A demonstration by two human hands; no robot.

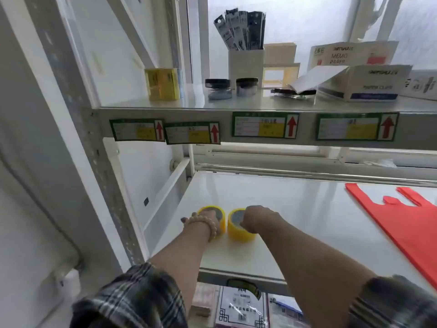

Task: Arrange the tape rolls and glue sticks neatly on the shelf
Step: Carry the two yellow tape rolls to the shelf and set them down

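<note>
Two yellow tape rolls lie flat side by side on the white lower shelf (295,209), near its left end. My left hand (197,218), with a bead bracelet at the wrist, covers the left tape roll (212,210) and grips it. My right hand (257,217) is closed over the right tape roll (236,229). The rolls nearly touch each other. No glue sticks are visible.
A red plastic bag (402,223) lies on the same shelf at the right. The upper shelf (212,119) carries a yellow box (163,84), two dark-lidded jars (218,88), a white holder of packaged pens (246,67) and paper boxes (361,84). A steel upright (99,162) stands left.
</note>
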